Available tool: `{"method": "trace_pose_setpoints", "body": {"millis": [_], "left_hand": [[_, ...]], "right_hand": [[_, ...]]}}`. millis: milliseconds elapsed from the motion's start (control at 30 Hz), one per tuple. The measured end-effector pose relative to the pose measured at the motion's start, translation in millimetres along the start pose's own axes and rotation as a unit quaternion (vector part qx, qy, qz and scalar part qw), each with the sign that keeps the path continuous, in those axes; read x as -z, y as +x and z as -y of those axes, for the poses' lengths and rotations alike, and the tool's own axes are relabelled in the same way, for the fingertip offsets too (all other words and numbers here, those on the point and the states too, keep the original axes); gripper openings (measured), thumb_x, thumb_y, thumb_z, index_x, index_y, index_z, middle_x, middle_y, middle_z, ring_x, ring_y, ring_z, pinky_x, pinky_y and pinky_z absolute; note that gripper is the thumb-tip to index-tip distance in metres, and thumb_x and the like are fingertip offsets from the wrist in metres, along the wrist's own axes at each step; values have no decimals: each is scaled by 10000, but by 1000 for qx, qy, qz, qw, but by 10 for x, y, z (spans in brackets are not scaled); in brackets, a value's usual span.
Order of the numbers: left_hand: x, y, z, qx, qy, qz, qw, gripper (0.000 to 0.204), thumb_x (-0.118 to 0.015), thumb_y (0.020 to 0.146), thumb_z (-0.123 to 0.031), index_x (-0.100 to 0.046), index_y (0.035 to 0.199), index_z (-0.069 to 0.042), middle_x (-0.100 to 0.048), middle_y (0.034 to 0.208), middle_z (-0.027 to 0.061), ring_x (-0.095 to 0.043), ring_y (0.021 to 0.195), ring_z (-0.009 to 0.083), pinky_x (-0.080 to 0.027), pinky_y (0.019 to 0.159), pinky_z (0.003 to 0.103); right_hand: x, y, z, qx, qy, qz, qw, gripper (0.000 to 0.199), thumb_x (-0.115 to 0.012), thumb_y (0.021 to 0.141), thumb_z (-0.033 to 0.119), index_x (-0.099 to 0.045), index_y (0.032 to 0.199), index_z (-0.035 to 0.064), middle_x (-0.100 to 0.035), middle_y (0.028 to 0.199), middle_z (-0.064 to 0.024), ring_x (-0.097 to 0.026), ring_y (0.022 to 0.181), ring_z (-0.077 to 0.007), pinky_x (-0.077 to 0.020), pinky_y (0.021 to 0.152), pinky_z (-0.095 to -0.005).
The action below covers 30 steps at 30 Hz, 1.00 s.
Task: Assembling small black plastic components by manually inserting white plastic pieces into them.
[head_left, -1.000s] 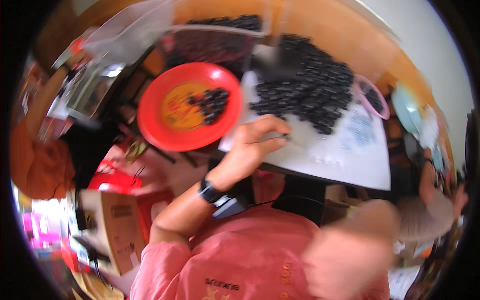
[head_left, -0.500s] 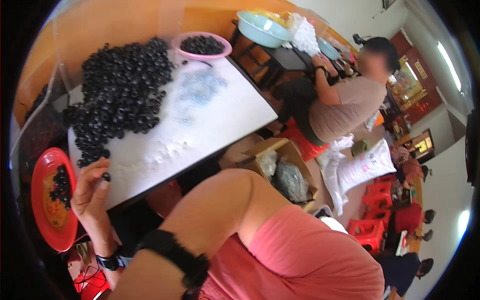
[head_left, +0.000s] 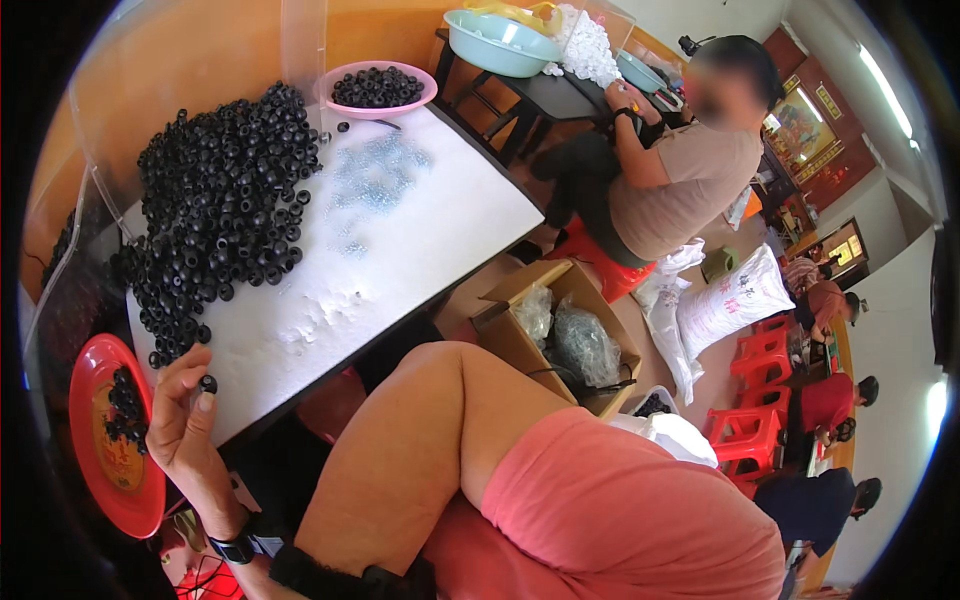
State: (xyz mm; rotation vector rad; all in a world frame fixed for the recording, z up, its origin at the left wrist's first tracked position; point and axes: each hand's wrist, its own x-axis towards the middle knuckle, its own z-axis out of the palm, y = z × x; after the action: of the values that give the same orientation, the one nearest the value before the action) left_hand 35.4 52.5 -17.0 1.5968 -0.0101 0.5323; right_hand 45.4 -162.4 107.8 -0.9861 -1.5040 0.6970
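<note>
Head view, looking down past a raised knee: the left hand [head_left: 185, 420] sits at the table's near edge, at about eight o'clock in the picture, pinching one small black ring [head_left: 208, 383] between thumb and fingertips. The right hand does not show; only a bare arm and pink sleeve fill the lower middle, so I cannot tell whether it is clenched or loose. A heap of black rings [head_left: 215, 205] lies on the white table [head_left: 420, 230] at about twelve o'clock from the left hand, its long axis running away from the person toward a pink bowl [head_left: 378, 90] of more rings at the far end. A red plate [head_left: 110, 440] with a few rings on it sits just beside the left hand at nine o'clock, so that hand is the nearer one to both heap and plate. A scatter of small silvery parts [head_left: 375, 180] lies at two o'clock of the heap. Below the table, at three o'clock, an open cardboard box [head_left: 560, 335] holds clear bags; a white printed sack [head_left: 730, 305] leans beyond it. Another person [head_left: 680, 170] in a tan shirt works at a dark table with a teal basin [head_left: 500, 40].
</note>
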Motion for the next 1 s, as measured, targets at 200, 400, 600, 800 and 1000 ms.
{"method": "trace_pose_setpoints", "body": {"millis": [200, 400, 600, 800, 1000], "left_hand": [[-40, 23, -26, -8, 10, -1, 1000, 201, -614, 834, 37, -672, 1025, 12, -674, 1207, 157, -579, 1226, 271, -358, 1112, 389], [-14, 49, -106, 6, 13, -17, 1000, 186, -641, 835, 30, -677, 1016, 9, -686, 1171, 138, -576, 1226, 256, -375, 1095, 386], [80, -43, -45, -31, -15, -17, 999, 239, -626, 795, 78, -675, 1022, 20, -678, 1179, 146, -579, 1235, 284, -400, 1088, 388], [-67, -15, -203, 3, -48, -61, 997, 180, -639, 876, 68, -673, 1049, 31, -666, 1143, 107, -603, 1097, 177, -447, 983, 296], [40, -17, 56, -30, -137, -84, 987, 183, -663, 879, 30, -679, 1060, 50, -649, 1068, 103, -586, 964, 161, -502, 845, 292]], "right_hand": [[64, -21, 2, -21, -104, 21, 994, 194, -624, 868, 42, -658, 1058, 50, -632, 911, -100, -626, 787, -244, -489, 688, -292], [182, 70, -7, -43, -190, 72, 978, 155, -624, 864, 39, -657, 1015, 51, -622, 906, -101, -619, 784, -241, -487, 691, -290], [269, 158, -46, -49, -270, 124, 954, 117, -624, 860, 36, -656, 972, 53, -612, 900, -101, -612, 781, -238, -485, 693, -287], [377, 458, -612, 69, -245, -40, 966, 101, -596, 887, 1, -658, 961, 33, -613, 894, -128, -636, 774, -243, -494, 678, -292], [1028, 466, -1154, -236, -532, -238, 777, 74, -650, 844, 101, -707, 885, 126, -711, 781, -124, -692, 751, -340, -530, 643, -456]]}}
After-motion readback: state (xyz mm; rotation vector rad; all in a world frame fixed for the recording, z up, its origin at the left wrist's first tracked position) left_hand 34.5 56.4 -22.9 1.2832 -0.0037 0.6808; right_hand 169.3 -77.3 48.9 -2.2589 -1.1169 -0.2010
